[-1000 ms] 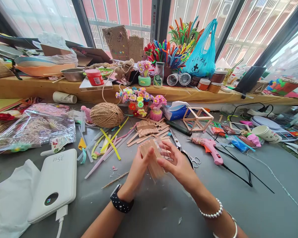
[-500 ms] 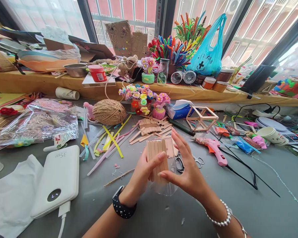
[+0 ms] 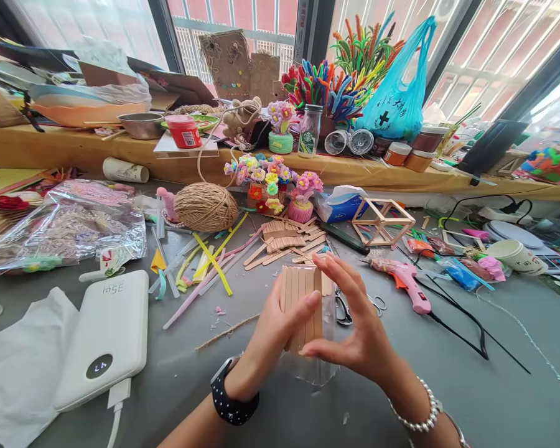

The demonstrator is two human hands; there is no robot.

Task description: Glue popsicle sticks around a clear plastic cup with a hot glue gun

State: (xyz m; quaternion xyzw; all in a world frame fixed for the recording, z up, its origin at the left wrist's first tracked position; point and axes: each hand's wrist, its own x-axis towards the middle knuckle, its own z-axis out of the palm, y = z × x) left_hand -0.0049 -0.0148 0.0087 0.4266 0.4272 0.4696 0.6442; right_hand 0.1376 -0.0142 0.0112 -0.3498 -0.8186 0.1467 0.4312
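Several flat wooden craft sticks, lined up side by side, stand upright in my left hand, its thumb pressed across their front. My right hand is beside them on the right, fingers raised and spread; its thumb tip reaches the lower part of the sticks, and I cannot tell whether it presses on them. A clear plastic sleeve shows below and to the right of the sticks. Behind my hands lie loose craft sticks and a stick-built open cube frame. Scissors are partly hidden behind my right hand.
A pink glue gun with a black cable lies to the right. A twine ball, yellow and pink straws and small flower pots stand further back. A white power bank lies left. A cluttered ledge runs along the windows.
The sticks and both hands appear slightly lower and further right in view. My left hand keeps its hold, and the right hand's fingers stay spread.
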